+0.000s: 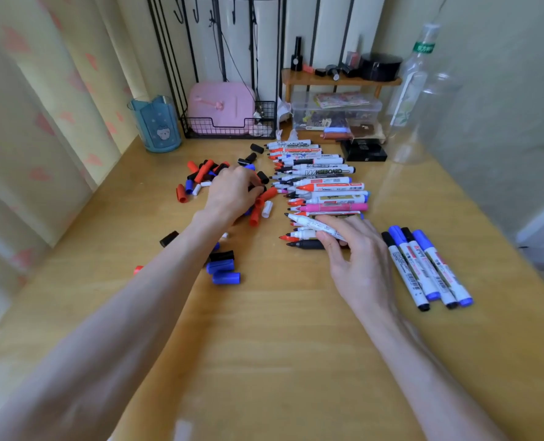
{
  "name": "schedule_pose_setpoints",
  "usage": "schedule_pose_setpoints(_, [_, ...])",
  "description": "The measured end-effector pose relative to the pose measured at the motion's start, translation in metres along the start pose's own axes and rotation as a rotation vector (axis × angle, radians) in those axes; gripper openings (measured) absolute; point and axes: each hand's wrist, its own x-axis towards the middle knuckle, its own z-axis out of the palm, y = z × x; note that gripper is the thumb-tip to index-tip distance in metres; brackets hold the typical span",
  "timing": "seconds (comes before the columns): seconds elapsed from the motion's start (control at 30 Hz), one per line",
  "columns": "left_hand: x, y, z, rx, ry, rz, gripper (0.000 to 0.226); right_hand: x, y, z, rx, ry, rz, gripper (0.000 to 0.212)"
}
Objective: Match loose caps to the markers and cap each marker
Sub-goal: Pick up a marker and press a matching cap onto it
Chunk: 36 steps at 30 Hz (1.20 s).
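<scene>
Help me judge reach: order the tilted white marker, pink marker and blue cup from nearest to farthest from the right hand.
1. tilted white marker, held by the right hand.
2. pink marker, just beyond its fingertips.
3. blue cup, far back left.

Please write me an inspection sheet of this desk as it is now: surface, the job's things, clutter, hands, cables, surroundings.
Surface: wooden desk, glossy.
Job's things: uncapped markers stacked in a row at centre; loose caps, red, blue, black and white, scattered to their left; four capped markers set apart on the right.
Clutter: blue cup, pink box, clear box, plastic bottle, all at the back.
Hands: left hand curled in the caps, its hold hidden; right hand pinches a white marker.
Cables: thin dark cord hanging on the wire rack.
Surroundings: curtain left, wall right.
</scene>
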Motion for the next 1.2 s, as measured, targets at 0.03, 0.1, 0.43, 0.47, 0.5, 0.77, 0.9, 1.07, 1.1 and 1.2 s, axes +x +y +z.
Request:
schedule_pose_setpoints(0.03, [0.002,0.000,0.001,0.007,-0.003,-0.012,0.019,0.000,0.000,0.000,-0.001,-0.001,-0.002,0.026])
schedule_pose_setpoints(0.1, [0.004,0.001,0.003,0.003,0.003,-0.021,0.017,0.000,0.000,0.001,-0.006,-0.005,-0.009,0.026])
schedule_pose_setpoints(0.43, [-0.019,-0.006,-0.018,-0.232,0.094,-0.016,0.015,0.000,-0.001,0.002,0.012,0.007,-0.021,0.025])
schedule_pose_setpoints(0.47, [-0.030,-0.006,-0.025,-0.273,0.122,-0.007,0.013,0.000,-0.002,0.002,0.012,0.005,-0.020,0.025])
schedule_pose_setpoints(0.5, [-0.042,-0.006,-0.032,-0.309,0.143,0.006,0.012,0.000,-0.003,0.002,0.011,0.003,-0.023,0.024])
schedule_pose_setpoints(0.77, [-0.132,-0.011,-0.052,-0.486,-0.055,0.158,0.016,-0.004,-0.016,0.007,0.015,-0.042,-0.138,0.025])
schedule_pose_setpoints(0.9, [-0.149,-0.014,-0.054,-0.513,-0.105,0.173,0.012,-0.006,-0.017,0.009,0.037,-0.058,-0.202,0.026])
schedule_pose_setpoints(1.07, [-0.151,-0.009,-0.057,-0.492,-0.048,0.185,0.013,-0.007,-0.016,0.009,0.032,-0.069,-0.232,0.025])
schedule_pose_setpoints(1.1, [-0.151,-0.009,-0.058,-0.487,-0.049,0.191,0.013,-0.007,-0.016,0.010,0.029,-0.072,-0.236,0.026])
schedule_pose_setpoints(1.2, [-0.152,-0.008,-0.059,-0.484,-0.047,0.192,0.020,-0.007,-0.017,0.010,0.020,-0.081,-0.249,0.026])
